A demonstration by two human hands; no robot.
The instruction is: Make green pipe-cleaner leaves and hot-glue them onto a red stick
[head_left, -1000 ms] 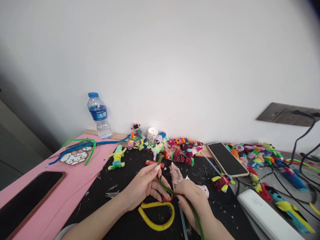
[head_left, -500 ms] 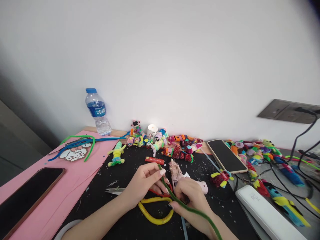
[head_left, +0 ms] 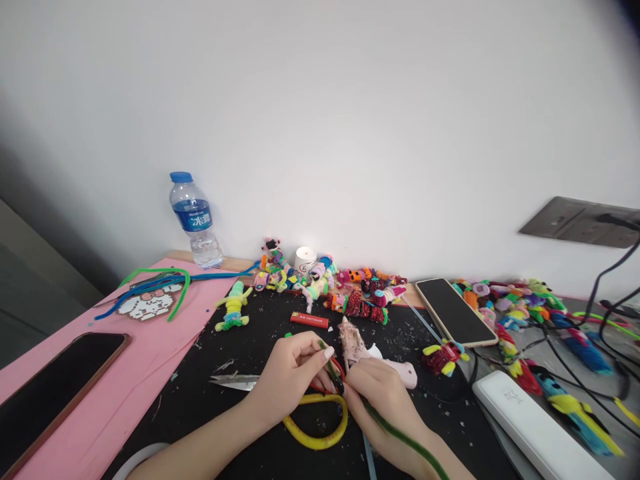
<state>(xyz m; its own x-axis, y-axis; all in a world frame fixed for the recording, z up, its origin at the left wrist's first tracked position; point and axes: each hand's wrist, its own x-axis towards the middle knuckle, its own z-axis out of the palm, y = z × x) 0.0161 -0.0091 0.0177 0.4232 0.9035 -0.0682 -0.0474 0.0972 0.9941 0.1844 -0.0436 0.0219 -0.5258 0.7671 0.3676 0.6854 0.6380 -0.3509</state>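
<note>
A dark green pipe cleaner point(head_left: 407, 437) runs from between both hands back over my right wrist. My left hand point(head_left: 295, 373) is closed, pinching the pipe cleaner's far end between thumb and fingers. Close beside it, my right hand point(head_left: 383, 393) grips the same strip, its fingers partly hidden. Below the hands lie scissors with a yellow-and-red handle point(head_left: 317, 443), their blades point(head_left: 235, 381) pointing left past my left wrist. A pale pink hot glue gun point(head_left: 354, 341) rests just beyond my right hand. Behind the left fingers sits a red lighter-like thing point(head_left: 310, 321) with printing.
Several pipe-cleaner figures point(head_left: 357, 307) line the wall around a small white cup point(head_left: 305, 257). A water bottle point(head_left: 194, 220) stands back left. Phones point(head_left: 457, 310) lie on both sides; a white power-bank-like block point(head_left: 530, 427) and black cables point(head_left: 565, 367) are right.
My right hand has moved up and left along the green pipe cleaner, nearer my left fingers. The strip now bends less openly between the hands.
</note>
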